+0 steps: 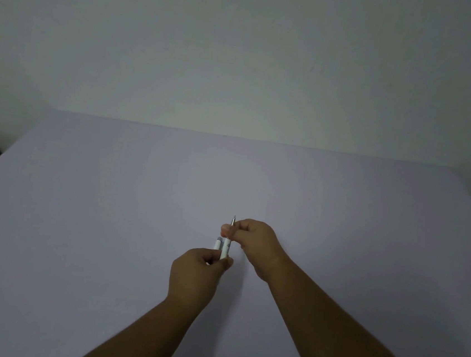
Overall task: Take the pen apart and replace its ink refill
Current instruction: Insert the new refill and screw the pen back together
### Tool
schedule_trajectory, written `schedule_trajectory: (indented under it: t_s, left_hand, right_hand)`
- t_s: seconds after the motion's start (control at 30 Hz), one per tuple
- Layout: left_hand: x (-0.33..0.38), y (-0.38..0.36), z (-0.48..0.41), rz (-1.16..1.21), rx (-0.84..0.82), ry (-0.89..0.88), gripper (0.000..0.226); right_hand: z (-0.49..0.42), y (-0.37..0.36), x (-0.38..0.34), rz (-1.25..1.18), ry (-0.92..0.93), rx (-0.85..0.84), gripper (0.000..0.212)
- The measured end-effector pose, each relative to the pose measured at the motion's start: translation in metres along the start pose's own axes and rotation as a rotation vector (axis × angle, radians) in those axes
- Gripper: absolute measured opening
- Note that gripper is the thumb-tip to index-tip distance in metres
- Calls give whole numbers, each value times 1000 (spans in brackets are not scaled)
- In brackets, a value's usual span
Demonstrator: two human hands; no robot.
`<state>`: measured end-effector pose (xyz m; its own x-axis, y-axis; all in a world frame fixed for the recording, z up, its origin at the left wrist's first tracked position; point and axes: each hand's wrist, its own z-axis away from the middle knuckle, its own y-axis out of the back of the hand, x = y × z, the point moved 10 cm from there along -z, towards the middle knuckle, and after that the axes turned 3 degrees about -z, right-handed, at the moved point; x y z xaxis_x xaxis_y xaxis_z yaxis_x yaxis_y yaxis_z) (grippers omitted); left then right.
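Plain pale wall (240,62) fills the upper part of the head view; below it a lavender-grey desk (78,220) extends from the wall toward the camera. Lighting is dim, and a small dark mark shows high on the wall.

Both bare forearms enter from the bottom edge and meet above the middle of the desk, slightly right of centre.

Left hand (196,273): closed around the lower end of the pen (225,248), with the thumb pressed against the white barrel. A second short white piece (218,243) with a grey end projects from the same hand, just beside the barrel on its left. Whether it is a cap, a separate section or part of the pen's body cannot be determined at this resolution.

Right hand (254,238): positioned farther from the camera, with the fingers curled and the thumb and forefinger pinched on the upper section of the pen, just below its metal tip. The thin point projects past the fingers and is directed away from the camera, toward the wall.

Pen position: held in the air between the two hands, tilted slightly from vertical in the picture, clear of the desk surface. The barrel is white with faint grey markings; their detail is too small to read.
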<state>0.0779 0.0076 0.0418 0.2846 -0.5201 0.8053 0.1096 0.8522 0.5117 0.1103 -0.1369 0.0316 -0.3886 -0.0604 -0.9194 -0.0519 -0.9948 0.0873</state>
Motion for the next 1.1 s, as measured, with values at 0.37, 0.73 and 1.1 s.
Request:
schedule_trajectory:
  t_s: [0.37,0.73,1.1]
  left_hand:
    - [-10,5,-4,109,-64,63,9]
    - [-54,24,-20,164,-46,175,19]
    - [-78,21,-35,151,-86,214,19]
  right_hand:
    - [-9,16,13,22,-108,121,23]
    - [-38,-21,53,504,-108,169,25]
    - [-53,-27,63,538,-118,241,29]
